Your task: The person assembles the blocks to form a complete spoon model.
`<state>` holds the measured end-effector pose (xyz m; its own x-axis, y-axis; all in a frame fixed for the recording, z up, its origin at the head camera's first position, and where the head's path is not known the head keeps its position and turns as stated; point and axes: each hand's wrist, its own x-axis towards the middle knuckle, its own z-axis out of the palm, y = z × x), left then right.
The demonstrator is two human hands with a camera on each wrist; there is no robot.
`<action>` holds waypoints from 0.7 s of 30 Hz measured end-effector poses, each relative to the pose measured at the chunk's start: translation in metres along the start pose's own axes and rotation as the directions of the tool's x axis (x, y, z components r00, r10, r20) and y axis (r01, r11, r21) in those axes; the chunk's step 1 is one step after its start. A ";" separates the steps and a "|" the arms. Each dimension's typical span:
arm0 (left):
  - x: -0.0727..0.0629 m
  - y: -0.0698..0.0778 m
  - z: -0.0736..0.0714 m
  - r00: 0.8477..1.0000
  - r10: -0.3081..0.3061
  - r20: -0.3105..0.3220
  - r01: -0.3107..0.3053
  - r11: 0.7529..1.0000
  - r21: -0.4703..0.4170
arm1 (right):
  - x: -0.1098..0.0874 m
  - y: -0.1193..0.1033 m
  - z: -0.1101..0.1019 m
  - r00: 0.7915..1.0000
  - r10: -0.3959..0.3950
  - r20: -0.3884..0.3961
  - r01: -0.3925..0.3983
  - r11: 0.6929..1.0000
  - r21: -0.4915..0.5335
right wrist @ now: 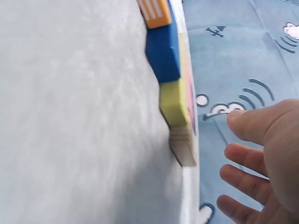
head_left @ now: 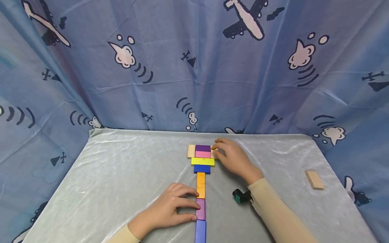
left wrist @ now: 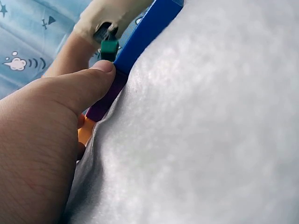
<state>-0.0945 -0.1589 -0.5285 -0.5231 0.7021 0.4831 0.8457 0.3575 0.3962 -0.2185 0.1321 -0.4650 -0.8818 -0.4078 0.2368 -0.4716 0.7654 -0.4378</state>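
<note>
A line of wooden blocks lies on the table. My left hand (head_left: 170, 207) rests beside it, straight fingers and thumb at the left edge of the purple block (head_left: 201, 209) and the lower end of the orange block (head_left: 201, 185). A periwinkle-blue block (head_left: 200, 232) continues the line nearest me. Over the far right end is my right hand (head_left: 234, 157), fingers spread and relaxed, fingertips overlapping a plain wood block (head_left: 214, 154). Beside that lie a dark purple block (head_left: 203, 148), a pink block (head_left: 202, 154) and another plain block (head_left: 191, 151). A yellow-green block (head_left: 202, 162) and a dark blue block (head_left: 202, 169) sit crosswise below.
A loose plain wood block (head_left: 314, 179) lies toward the table's right edge. A black and green device (head_left: 241, 196) is at my right wrist. The table (head_left: 121, 175) has a pale grey cloth, and a blue patterned curtain (head_left: 170, 67) hangs behind and at both sides.
</note>
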 end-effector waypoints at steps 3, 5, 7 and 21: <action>0.000 0.000 0.000 1.000 0.000 0.000 0.000 1.000 -0.001 | -0.015 0.004 -0.011 0.999 -0.005 -0.035 0.004 1.000 -0.021; 0.000 0.000 -0.001 1.000 -0.003 0.001 0.003 1.000 -0.006 | -0.026 0.007 -0.018 0.999 0.009 -0.050 -0.011 1.000 -0.028; 0.000 0.001 -0.001 1.000 -0.002 0.001 0.002 1.000 -0.009 | -0.037 0.010 -0.024 0.998 0.024 -0.063 -0.026 0.999 -0.035; 0.000 0.001 -0.001 1.000 0.002 -0.006 -0.002 1.000 -0.013 | -0.125 0.042 -0.069 0.970 0.079 -0.231 -0.101 0.991 -0.089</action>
<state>-0.0937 -0.1584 -0.5273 -0.5221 0.6990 0.4887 0.8453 0.3479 0.4055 -0.1285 0.2499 -0.4529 -0.8915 -0.2202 0.3959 -0.3776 0.8440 -0.3808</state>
